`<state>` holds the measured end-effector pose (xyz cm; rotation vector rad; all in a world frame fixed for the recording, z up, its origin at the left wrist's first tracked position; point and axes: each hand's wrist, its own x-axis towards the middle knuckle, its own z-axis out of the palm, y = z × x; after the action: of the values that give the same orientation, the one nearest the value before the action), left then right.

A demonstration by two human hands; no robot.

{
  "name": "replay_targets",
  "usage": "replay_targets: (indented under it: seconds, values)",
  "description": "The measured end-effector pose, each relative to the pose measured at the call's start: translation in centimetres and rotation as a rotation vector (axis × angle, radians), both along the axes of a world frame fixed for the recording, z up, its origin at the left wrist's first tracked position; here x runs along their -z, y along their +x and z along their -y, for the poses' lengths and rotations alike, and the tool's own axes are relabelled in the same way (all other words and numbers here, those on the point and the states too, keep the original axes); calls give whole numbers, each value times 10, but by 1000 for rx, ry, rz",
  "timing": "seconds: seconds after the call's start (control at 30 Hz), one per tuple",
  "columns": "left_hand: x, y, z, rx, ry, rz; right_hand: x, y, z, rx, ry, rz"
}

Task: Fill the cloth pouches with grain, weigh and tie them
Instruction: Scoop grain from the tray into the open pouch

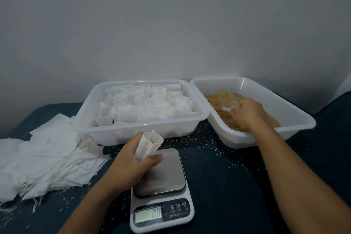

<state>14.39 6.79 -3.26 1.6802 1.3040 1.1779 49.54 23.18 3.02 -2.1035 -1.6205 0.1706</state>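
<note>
Gripped in the left hand point(131, 163), an empty white cloth pouch point(149, 146) stands upright with its mouth held open, above the far edge of the digital scale point(161, 190), which reads 0.0. Over in the grain tray point(296, 114) at the table's right, the right hand point(247, 113) curls around a clear scoop point(230, 104) buried in the golden grain point(224, 116). Filling is under way; next, a level scoopful must reach the pouch's narrow mouth without spilling.

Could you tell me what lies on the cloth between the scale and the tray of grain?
Only spilled grains on the dark cloth separate the scale from the grain tray, in the head view.
</note>
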Motion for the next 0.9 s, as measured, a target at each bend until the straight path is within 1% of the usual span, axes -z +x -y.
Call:
replay_targets:
  seconds: [0.1, 0.17, 0.27, 0.33, 0.4, 0.53, 0.67, 0.77, 0.9]
  values:
    - [-1, 1, 0, -20, 8, -5, 1, -3, 6, -8, 133, -45]
    - [-1, 1, 1, -37, 10, -16, -2, -5, 14, -36, 222, -127]
    - [-2, 2, 1, -74, 5, -6, -13, -14, 28, -115, 323, -241]
    - [-3, 2, 1, -116, 2, -3, -20, -20, 39, -192, 348, -320]
    - [-4, 2, 0, -148, -5, 9, -26, -26, 50, -300, 329, -335]
    - [-7, -1, -1, -198, -5, 48, -36, -38, 65, -570, 149, -335]
    - [-8, -4, -2, -230, 10, 74, -49, -55, 78, -791, 21, -153]
    - [-8, -7, -3, -253, 16, 95, -62, -65, 82, -902, -27, -129]
    - [-8, -9, -4, -291, 3, 102, -78, -69, 82, -942, -13, -57]
